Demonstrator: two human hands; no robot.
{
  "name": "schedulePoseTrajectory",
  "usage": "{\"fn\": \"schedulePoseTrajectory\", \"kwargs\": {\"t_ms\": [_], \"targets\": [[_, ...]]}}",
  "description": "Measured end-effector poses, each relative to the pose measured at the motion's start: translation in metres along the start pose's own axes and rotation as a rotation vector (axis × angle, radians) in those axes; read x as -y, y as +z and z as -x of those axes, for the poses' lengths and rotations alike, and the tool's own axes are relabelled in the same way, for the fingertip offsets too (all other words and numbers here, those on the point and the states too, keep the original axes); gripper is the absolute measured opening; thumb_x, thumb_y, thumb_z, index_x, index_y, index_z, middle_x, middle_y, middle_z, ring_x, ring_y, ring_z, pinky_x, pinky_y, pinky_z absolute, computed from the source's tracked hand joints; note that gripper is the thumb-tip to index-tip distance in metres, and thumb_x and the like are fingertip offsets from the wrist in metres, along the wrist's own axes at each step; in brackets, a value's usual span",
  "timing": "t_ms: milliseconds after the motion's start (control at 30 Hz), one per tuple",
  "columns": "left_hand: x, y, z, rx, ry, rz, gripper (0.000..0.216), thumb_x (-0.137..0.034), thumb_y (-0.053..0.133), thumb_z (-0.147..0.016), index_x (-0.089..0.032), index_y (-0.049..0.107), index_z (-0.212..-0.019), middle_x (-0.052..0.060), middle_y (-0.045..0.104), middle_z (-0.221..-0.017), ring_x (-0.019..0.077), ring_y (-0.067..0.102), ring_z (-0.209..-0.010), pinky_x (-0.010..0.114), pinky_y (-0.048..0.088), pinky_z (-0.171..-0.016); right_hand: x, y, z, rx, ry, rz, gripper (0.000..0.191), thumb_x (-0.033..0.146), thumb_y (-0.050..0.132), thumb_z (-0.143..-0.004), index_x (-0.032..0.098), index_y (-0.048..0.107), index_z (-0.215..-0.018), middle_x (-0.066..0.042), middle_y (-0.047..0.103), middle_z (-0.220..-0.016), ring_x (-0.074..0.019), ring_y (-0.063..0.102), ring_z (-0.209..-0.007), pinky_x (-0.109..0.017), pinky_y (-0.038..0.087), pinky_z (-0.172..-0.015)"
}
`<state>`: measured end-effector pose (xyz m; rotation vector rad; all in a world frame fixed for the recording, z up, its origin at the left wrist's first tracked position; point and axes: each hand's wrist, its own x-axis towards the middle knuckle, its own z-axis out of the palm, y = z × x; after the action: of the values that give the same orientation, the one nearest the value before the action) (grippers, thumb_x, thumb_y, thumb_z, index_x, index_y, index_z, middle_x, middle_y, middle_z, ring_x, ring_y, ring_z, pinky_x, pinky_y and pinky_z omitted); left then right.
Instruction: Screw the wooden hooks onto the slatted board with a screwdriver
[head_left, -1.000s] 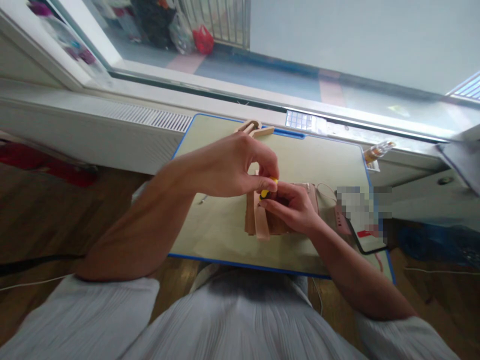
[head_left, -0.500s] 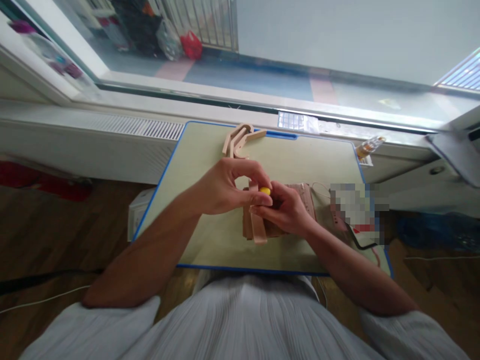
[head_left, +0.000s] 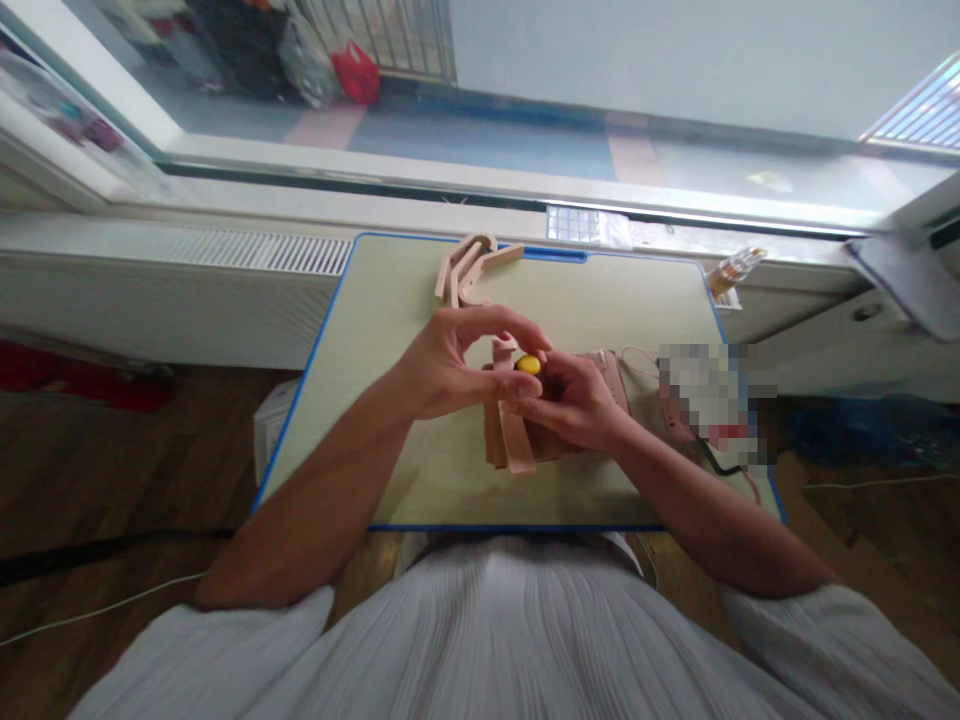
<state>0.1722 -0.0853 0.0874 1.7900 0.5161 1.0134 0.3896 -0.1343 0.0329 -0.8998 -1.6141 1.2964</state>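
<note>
A small yellow round piece (head_left: 529, 365) sits between the fingertips of both hands. My left hand (head_left: 461, 365) curls in from the left, its index finger arched above the piece and its thumb just below. From the right, my right hand (head_left: 581, 400) is closed beside it, with its thumb against a pale wooden strip (head_left: 516, 440). This strip runs behind the left thumb, and its upper end is curved. What the right fingers grip on their far side is hidden. Beneath the hands lies a brown cardboard piece (head_left: 556, 445).
A bent wooden frame (head_left: 469, 270) lies at the back of the blue-edged table (head_left: 412, 490). Toward the right are a partly blurred-out object (head_left: 701, 400) and a cable. A clear bottle-like item (head_left: 735, 275) stands by the windowsill (head_left: 300, 205).
The left index finger has lifted a little off the yellow piece, so more of it shows. The strip's curved top has come into sight. The view has shifted slightly.
</note>
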Motion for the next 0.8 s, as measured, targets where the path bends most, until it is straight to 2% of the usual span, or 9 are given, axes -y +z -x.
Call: {"fn": "schedulePoseTrajectory", "kwargs": {"t_ms": [67, 200, 400, 600, 700, 800], "targets": [[0.004, 0.003, 0.002, -0.067, 0.032, -0.015, 0.039, -0.042, 0.107, -0.075, -0.021, 0.087, -0.102, 0.008, 0.082, -0.095, 0.0200, 0.073, -0.092, 0.034, 0.057, -0.089, 0.000, 0.001, 0.000, -0.018, 0.005, 0.016, 0.042, 0.057, 0.092, -0.089, 0.023, 0.069, -0.096, 0.003, 0.055, -0.077, -0.0148, 0.050, -0.073, -0.027, 0.043, -0.063], [0.006, 0.005, 0.002, -0.104, 0.093, -0.011, 0.031, -0.037, 0.105, -0.079, -0.022, 0.089, -0.100, 0.007, 0.082, -0.095, 0.0199, 0.073, -0.091, 0.036, 0.058, -0.090, 0.003, 0.000, -0.001, -0.018, 0.026, -0.009, 0.046, 0.058, 0.095, -0.085, 0.023, 0.068, -0.094, 0.005, 0.053, -0.075, -0.0135, 0.047, -0.070, -0.027, 0.041, -0.062], [0.003, -0.001, 0.000, -0.032, 0.076, 0.005, 0.022, -0.033, 0.099, -0.087, -0.024, 0.092, -0.106, 0.009, 0.084, -0.099, 0.0214, 0.075, -0.094, 0.037, 0.058, -0.090, 0.014, -0.004, -0.002, 0.065, -0.012, -0.002, 0.039, 0.054, 0.088, -0.092, 0.018, 0.073, -0.087, 0.005, 0.051, -0.072, -0.0106, 0.044, -0.065, -0.027, 0.033, -0.058], [0.004, -0.005, 0.002, -0.008, 0.015, 0.057, 0.022, -0.035, 0.095, -0.091, -0.025, 0.092, -0.111, 0.010, 0.085, -0.102, 0.0226, 0.075, -0.097, 0.038, 0.057, -0.093, 0.012, 0.002, -0.001, -0.011, 0.007, 0.059, 0.042, 0.052, 0.091, -0.088, 0.021, 0.064, -0.079, 0.008, 0.044, -0.065, -0.0091, 0.037, -0.059, -0.027, 0.027, -0.053], [0.003, -0.003, 0.001, -0.013, 0.022, 0.022, 0.028, -0.033, 0.100, -0.085, -0.023, 0.090, -0.109, 0.008, 0.083, -0.099, 0.0215, 0.073, -0.095, 0.038, 0.054, -0.094, 0.009, 0.004, -0.001, -0.040, -0.003, 0.079, 0.038, 0.047, 0.090, -0.088, 0.022, 0.062, -0.082, 0.008, 0.046, -0.067, -0.0095, 0.038, -0.060, -0.027, 0.029, -0.055], [0.004, -0.001, 0.002, -0.044, 0.013, -0.012, 0.033, -0.031, 0.105, -0.078, -0.021, 0.087, -0.104, 0.006, 0.080, -0.094, 0.0200, 0.069, -0.092, 0.037, 0.053, -0.092, 0.008, 0.006, 0.000, -0.042, 0.001, 0.083, 0.031, 0.044, 0.088, -0.090, 0.021, 0.067, -0.091, 0.006, 0.053, -0.074, -0.0112, 0.043, -0.066, -0.027, 0.037, -0.061]]}}
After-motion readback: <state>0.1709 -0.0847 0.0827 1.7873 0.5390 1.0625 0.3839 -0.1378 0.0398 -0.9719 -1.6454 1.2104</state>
